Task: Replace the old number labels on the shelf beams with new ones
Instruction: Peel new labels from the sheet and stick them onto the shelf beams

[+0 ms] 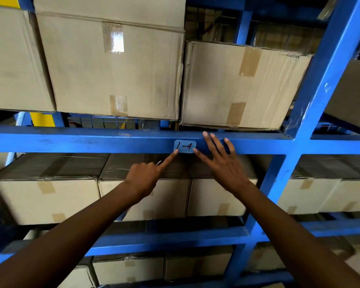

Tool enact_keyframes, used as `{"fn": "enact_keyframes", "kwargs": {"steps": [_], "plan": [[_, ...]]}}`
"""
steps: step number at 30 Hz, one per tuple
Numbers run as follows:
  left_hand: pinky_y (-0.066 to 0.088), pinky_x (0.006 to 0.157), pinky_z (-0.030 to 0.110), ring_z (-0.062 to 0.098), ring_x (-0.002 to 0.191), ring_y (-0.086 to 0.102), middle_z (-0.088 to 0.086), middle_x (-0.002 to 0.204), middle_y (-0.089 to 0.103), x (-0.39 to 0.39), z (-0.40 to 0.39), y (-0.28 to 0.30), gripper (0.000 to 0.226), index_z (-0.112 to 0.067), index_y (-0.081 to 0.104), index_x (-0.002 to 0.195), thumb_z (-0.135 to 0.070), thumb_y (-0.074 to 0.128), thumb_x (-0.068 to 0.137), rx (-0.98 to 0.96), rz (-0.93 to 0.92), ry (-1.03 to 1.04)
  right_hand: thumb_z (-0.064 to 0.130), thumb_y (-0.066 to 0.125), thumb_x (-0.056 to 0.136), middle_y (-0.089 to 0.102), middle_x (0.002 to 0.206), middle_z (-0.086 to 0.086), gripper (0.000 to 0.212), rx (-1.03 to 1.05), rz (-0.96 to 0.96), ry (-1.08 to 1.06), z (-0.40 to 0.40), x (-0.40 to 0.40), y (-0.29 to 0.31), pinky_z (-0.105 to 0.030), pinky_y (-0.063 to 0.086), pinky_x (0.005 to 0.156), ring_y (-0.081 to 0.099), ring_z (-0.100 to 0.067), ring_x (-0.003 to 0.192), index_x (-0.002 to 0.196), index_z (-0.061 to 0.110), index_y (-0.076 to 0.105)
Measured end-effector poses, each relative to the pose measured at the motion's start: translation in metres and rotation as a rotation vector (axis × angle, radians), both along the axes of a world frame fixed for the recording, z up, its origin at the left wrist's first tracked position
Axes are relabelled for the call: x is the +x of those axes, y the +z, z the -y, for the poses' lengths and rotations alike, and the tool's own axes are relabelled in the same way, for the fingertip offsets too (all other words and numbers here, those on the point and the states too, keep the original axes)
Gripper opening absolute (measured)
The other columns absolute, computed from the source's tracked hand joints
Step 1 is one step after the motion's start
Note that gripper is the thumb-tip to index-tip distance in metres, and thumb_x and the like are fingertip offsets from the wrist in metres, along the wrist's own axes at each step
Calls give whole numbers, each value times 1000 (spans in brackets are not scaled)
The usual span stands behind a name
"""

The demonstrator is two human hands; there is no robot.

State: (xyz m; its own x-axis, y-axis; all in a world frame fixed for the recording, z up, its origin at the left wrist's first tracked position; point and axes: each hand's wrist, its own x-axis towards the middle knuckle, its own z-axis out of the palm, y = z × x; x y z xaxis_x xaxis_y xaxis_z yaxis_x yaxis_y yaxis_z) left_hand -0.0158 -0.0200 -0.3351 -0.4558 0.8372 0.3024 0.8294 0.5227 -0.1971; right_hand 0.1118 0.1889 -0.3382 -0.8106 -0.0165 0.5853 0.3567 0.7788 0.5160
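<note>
A light blue label (185, 146) with "1-4" handwritten in black sits on the front face of the blue shelf beam (81, 140). My left hand (147, 177) is curled with only the index finger out, its tip pressing the label's lower left corner. A thin white sliver shows at its knuckles; what it is I cannot tell. My right hand (223, 163) lies spread against the beam just right of the label, thumb tip touching the label's lower right corner, fingers reaching over the beam's top edge.
Large taped cardboard boxes (112, 67) fill the shelf above the beam, and more boxes (48, 198) sit on the shelves below. A blue upright post (312, 113) rises at the right. Lower blue beams (175, 238) cross beneath my arms.
</note>
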Motion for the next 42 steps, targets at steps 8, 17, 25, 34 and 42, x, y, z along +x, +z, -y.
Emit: {"fn": "enact_keyframes", "kwargs": {"steps": [8, 17, 25, 34, 42], "plan": [[56, 74, 43, 22, 79, 66, 17, 107, 67, 20, -12, -7, 93, -43, -18, 139, -12, 54, 90, 209, 571, -340, 9, 64, 71, 31, 150, -20, 62, -174, -119, 10, -5, 30, 16, -48, 16, 107, 22, -33, 138, 131, 18, 49], [49, 94, 34, 16, 111, 53, 3, 135, 42, 85, -77, 38, 79, -50, -1, 137, -5, 47, 93, 619, 1182, -459, 24, 45, 82, 67, 100, -7, 34, -553, -462, 91, -29, 106, 42, -27, 26, 90, 54, -21, 101, 103, 11, 69], [56, 80, 33, 24, 95, 66, 8, 115, 63, 147, -144, 73, 71, -57, 16, 123, 0, 47, 93, 773, 1294, -689, 35, 40, 84, 63, 109, -4, 42, -677, -584, 29, -79, 169, 64, -22, 23, 85, 52, -22, 105, 111, 15, 66], [56, 72, 18, 0, 94, 67, 0, 121, 61, 217, -255, 103, 70, -56, 23, 129, -3, 49, 92, 913, 1167, -781, 29, 57, 80, 64, 108, 0, 28, -765, -683, 200, -188, 224, 114, -29, 32, 91, 53, -17, 107, 100, 15, 71], [41, 68, 5, -8, 78, 55, -12, 122, 58, 262, -339, 162, 72, -38, 28, 141, 0, 56, 88, 1011, 628, -653, 24, 63, 74, 62, 100, 4, 10, -804, -737, 441, -273, 252, 188, -50, 45, 90, 56, -17, 101, 78, 19, 69]]}}
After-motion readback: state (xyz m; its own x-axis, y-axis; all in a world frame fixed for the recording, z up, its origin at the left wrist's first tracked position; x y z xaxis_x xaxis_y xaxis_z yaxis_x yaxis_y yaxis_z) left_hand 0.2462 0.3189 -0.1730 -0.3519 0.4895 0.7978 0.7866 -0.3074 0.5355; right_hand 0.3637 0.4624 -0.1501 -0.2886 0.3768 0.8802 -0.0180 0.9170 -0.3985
